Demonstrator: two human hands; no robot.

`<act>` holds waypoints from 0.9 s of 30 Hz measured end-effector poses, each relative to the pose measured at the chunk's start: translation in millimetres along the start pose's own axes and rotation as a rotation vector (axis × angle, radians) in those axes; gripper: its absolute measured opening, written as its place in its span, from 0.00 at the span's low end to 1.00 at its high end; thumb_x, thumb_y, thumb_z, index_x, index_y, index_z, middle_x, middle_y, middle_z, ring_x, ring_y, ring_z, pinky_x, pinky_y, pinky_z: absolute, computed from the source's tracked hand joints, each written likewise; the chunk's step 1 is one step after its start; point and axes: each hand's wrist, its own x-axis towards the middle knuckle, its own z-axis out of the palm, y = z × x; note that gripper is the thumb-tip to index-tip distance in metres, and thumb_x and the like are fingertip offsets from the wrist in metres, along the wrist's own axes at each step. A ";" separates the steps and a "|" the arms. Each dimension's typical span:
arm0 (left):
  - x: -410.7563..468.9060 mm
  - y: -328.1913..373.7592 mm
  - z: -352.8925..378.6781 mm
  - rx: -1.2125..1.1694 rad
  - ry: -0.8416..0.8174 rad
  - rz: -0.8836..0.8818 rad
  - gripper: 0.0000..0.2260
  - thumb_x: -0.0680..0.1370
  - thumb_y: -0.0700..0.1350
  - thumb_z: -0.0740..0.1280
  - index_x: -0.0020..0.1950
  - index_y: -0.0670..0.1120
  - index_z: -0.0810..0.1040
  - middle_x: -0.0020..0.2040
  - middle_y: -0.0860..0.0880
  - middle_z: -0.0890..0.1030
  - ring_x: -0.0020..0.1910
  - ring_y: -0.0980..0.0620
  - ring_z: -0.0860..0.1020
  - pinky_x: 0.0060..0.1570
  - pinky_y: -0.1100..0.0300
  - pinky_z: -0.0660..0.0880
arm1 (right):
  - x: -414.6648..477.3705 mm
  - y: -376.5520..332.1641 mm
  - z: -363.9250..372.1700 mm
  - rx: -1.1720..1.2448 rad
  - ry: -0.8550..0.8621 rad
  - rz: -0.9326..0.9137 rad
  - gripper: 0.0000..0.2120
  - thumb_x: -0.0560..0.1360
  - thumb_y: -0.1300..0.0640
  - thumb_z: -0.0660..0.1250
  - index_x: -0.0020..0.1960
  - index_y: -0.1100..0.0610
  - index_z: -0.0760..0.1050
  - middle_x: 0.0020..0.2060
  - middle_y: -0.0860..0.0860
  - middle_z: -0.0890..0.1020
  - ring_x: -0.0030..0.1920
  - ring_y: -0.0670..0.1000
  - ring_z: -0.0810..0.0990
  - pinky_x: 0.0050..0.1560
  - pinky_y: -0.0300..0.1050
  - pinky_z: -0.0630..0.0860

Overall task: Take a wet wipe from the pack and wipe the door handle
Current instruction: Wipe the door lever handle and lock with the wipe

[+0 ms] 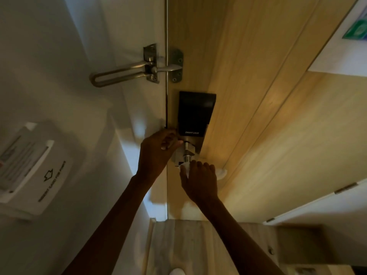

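Step in hand: wiping the silver metal door handle (185,153), low centre of the frame, under the black smart lock panel (195,114).
Right hand (200,180): grip closed over the white wet wipe (183,168), pressed to the handle's lower end.
Left hand (157,149): curled by the door edge, touching the handle's base; what it holds I cannot tell.
Doing it well: I'd wrap the wipe round the lever and draw along it.
Around: steel swing-bar door guard (123,73) upper centre, white key-card holder (29,165) left; neither obstructs.
Pack: not visible.
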 end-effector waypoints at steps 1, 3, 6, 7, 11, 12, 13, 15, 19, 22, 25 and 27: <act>-0.6 2.1 1.9 -0.017 0.020 0.002 0.13 0.72 0.44 0.76 0.54 0.41 0.83 0.44 0.46 0.86 0.42 0.53 0.84 0.44 0.61 0.82 | 0.5 -1.9 1.7 -0.008 0.000 0.023 0.21 0.79 0.42 0.51 0.47 0.55 0.76 0.39 0.52 0.82 0.40 0.52 0.80 0.50 0.49 0.72; -1.3 2.3 4.8 -0.061 0.055 -0.023 0.14 0.72 0.43 0.76 0.55 0.40 0.84 0.46 0.47 0.87 0.45 0.56 0.85 0.47 0.65 0.81 | 2.1 -8.4 1.8 -0.011 0.000 0.071 0.22 0.80 0.43 0.50 0.46 0.55 0.77 0.37 0.52 0.82 0.39 0.52 0.80 0.50 0.49 0.73; -3.8 2.3 9.3 -0.095 0.100 -0.060 0.12 0.72 0.42 0.76 0.54 0.40 0.85 0.47 0.50 0.86 0.48 0.59 0.84 0.50 0.69 0.79 | 8.1 -19.3 -2.0 -0.005 0.042 0.144 0.21 0.80 0.46 0.55 0.40 0.57 0.78 0.32 0.53 0.82 0.33 0.54 0.81 0.49 0.50 0.74; -5.2 2.4 10.1 -0.098 0.116 -0.076 0.12 0.72 0.42 0.76 0.53 0.40 0.85 0.46 0.51 0.86 0.47 0.60 0.84 0.50 0.69 0.78 | 11.5 -23.5 -5.0 -0.022 0.031 0.170 0.20 0.80 0.47 0.57 0.38 0.58 0.78 0.30 0.54 0.82 0.32 0.55 0.81 0.48 0.51 0.74; -8.0 0.5 11.7 -0.140 0.143 -0.131 0.11 0.71 0.42 0.77 0.52 0.40 0.85 0.45 0.51 0.86 0.47 0.60 0.84 0.50 0.69 0.78 | 12.9 -29.4 -9.0 -0.068 -0.057 0.153 0.11 0.76 0.54 0.68 0.37 0.60 0.78 0.28 0.56 0.81 0.30 0.58 0.81 0.47 0.56 0.78; -9.0 -1.4 12.6 -0.148 0.142 -0.153 0.11 0.71 0.43 0.77 0.51 0.40 0.86 0.45 0.49 0.86 0.46 0.59 0.84 0.49 0.68 0.79 | 10.4 -26.0 -7.3 -0.074 -0.057 0.111 0.10 0.76 0.55 0.68 0.39 0.60 0.78 0.29 0.56 0.81 0.32 0.58 0.82 0.48 0.56 0.78; -10.2 -3.1 13.5 -0.149 0.142 -0.172 0.11 0.71 0.44 0.76 0.51 0.41 0.86 0.44 0.48 0.87 0.45 0.59 0.84 0.49 0.66 0.79 | 7.5 -24.0 -7.4 -0.066 -0.084 0.093 0.11 0.78 0.53 0.65 0.42 0.60 0.78 0.32 0.56 0.82 0.35 0.58 0.82 0.49 0.55 0.77; -13.1 -7.0 15.3 -0.147 0.151 -0.191 0.12 0.71 0.45 0.76 0.51 0.41 0.86 0.44 0.47 0.87 0.44 0.59 0.84 0.48 0.65 0.80 | 7.6 -21.4 -9.2 -0.062 -0.105 0.090 0.16 0.81 0.50 0.58 0.47 0.60 0.77 0.39 0.56 0.83 0.42 0.57 0.82 0.54 0.54 0.74; -14.1 -9.5 16.7 -0.211 0.148 -0.276 0.11 0.70 0.45 0.77 0.51 0.42 0.86 0.44 0.48 0.87 0.45 0.58 0.85 0.51 0.62 0.81 | 16.9 -33.9 -10.7 -0.152 -0.150 0.152 0.05 0.74 0.59 0.70 0.45 0.61 0.79 0.36 0.56 0.83 0.37 0.58 0.83 0.53 0.57 0.77; -15.6 -9.2 18.1 -0.244 0.165 -0.322 0.11 0.70 0.45 0.77 0.50 0.43 0.86 0.44 0.48 0.87 0.46 0.57 0.85 0.52 0.57 0.82 | 19.2 -36.6 -8.1 -0.110 -0.122 0.194 0.08 0.66 0.60 0.77 0.37 0.62 0.79 0.28 0.56 0.81 0.29 0.57 0.81 0.44 0.55 0.81; -17.2 -11.6 19.2 -0.240 0.174 -0.316 0.12 0.70 0.46 0.77 0.50 0.43 0.87 0.43 0.48 0.87 0.45 0.57 0.85 0.52 0.55 0.82 | 26.7 -27.4 -9.0 0.001 -0.184 0.213 0.10 0.77 0.54 0.64 0.51 0.61 0.78 0.41 0.56 0.83 0.42 0.57 0.82 0.53 0.51 0.76; -17.0 -12.9 19.8 -0.232 0.177 -0.311 0.12 0.70 0.47 0.77 0.50 0.42 0.86 0.43 0.48 0.87 0.45 0.56 0.85 0.52 0.54 0.82 | 36.5 -23.5 -6.3 0.059 -0.237 0.307 0.12 0.79 0.52 0.60 0.57 0.56 0.77 0.46 0.54 0.83 0.47 0.55 0.82 0.56 0.50 0.73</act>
